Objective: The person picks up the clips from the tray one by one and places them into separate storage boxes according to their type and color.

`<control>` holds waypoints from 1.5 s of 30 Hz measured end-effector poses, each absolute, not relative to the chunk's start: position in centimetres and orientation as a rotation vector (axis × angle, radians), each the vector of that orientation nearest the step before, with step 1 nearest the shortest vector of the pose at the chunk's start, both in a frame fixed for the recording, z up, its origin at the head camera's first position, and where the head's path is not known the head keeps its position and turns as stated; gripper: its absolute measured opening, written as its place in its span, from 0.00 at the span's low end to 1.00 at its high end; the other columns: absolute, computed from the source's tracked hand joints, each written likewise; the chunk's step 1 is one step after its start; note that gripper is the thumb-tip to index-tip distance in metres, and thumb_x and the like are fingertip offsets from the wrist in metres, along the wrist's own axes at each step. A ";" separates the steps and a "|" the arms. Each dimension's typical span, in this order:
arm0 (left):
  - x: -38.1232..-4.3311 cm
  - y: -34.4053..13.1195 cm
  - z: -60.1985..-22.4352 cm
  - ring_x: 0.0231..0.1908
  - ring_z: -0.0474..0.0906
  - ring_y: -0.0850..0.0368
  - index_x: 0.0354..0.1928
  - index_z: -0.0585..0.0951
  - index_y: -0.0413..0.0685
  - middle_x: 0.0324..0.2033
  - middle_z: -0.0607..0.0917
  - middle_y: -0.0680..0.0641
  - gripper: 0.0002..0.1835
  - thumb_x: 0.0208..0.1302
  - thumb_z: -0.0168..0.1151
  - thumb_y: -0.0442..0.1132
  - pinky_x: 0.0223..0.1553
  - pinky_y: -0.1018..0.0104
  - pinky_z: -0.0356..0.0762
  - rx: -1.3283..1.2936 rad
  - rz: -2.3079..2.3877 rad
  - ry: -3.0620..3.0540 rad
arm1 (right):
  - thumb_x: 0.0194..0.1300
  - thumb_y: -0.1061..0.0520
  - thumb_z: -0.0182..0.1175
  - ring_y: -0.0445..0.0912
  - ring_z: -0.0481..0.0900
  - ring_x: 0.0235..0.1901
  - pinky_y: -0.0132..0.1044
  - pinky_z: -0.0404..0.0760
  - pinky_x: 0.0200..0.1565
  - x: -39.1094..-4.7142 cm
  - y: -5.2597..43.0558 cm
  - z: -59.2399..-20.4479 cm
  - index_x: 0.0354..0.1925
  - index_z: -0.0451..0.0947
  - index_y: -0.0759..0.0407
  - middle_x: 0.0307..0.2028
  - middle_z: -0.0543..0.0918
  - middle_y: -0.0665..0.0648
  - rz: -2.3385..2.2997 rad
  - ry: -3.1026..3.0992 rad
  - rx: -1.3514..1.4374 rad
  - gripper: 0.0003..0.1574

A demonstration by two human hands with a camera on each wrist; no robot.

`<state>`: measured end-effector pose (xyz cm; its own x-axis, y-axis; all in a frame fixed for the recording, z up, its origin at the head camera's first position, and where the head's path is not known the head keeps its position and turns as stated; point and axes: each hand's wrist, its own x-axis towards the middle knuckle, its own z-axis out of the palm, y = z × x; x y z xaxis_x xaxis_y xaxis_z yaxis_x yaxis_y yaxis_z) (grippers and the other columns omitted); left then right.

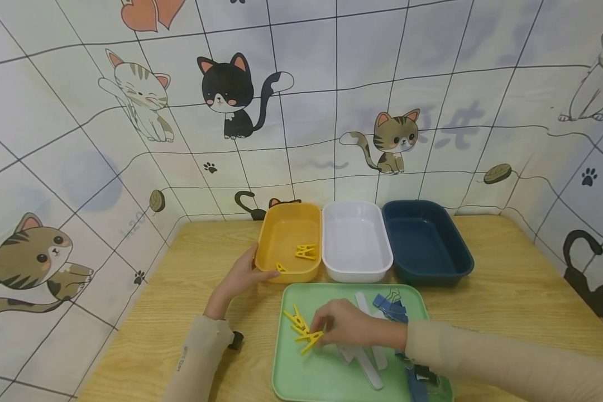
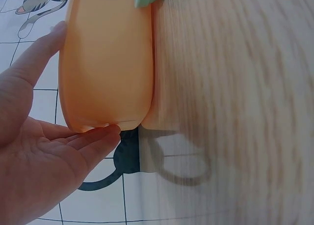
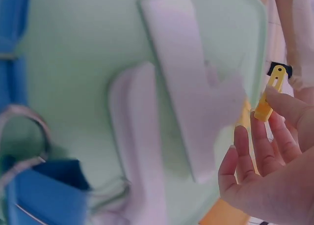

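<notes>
My left hand (image 1: 238,277) grips the near left corner of the yellow bin (image 1: 287,223); in the left wrist view its thumb and fingers lie on either side of the bin's wall. Inside that bin lie several yellow clothespins (image 1: 305,252). Over the green tray (image 1: 293,296), my right hand (image 1: 349,324) pinches a yellow clothespin (image 3: 271,93) between thumb and fingertips. Another yellow clothespin (image 1: 297,320) lies on the tray just left of it. Long white flat clips (image 3: 179,77) lie under the right hand, partly hidden by it.
Beside the yellow bin stand a white bin (image 1: 354,237) and a dark blue bin (image 1: 424,240), all against the cat-patterned wall (image 1: 311,123). Blue binder clips (image 1: 391,308) with wire handles lie on the tray's right side, partly under the right sleeve. The table (image 1: 502,290) is wooden.
</notes>
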<state>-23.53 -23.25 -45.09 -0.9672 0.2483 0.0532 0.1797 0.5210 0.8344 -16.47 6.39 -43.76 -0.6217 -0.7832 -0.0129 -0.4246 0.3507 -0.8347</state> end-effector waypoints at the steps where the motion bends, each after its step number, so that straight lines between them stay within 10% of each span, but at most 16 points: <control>1: -23.5 -23.2 -45.0 0.60 0.74 0.39 0.75 0.57 0.40 0.63 0.74 0.34 0.47 0.60 0.74 0.42 0.65 0.42 0.71 0.379 1.459 2.673 | 0.54 0.61 0.76 0.32 0.80 0.30 0.27 0.82 0.36 -16.6 6.3 -43.6 0.35 0.87 0.56 0.34 0.88 0.47 -1.184 2.214 -1.060 0.09; 45: -23.3 -23.1 -44.7 0.55 0.75 0.41 0.73 0.60 0.38 0.60 0.76 0.36 0.45 0.60 0.74 0.42 0.59 0.48 0.75 0.357 1.410 2.708 | 0.60 0.56 0.73 0.45 0.82 0.37 0.38 0.84 0.44 -24.8 3.6 -37.3 0.41 0.87 0.59 0.39 0.88 0.53 -1.158 2.608 -0.785 0.12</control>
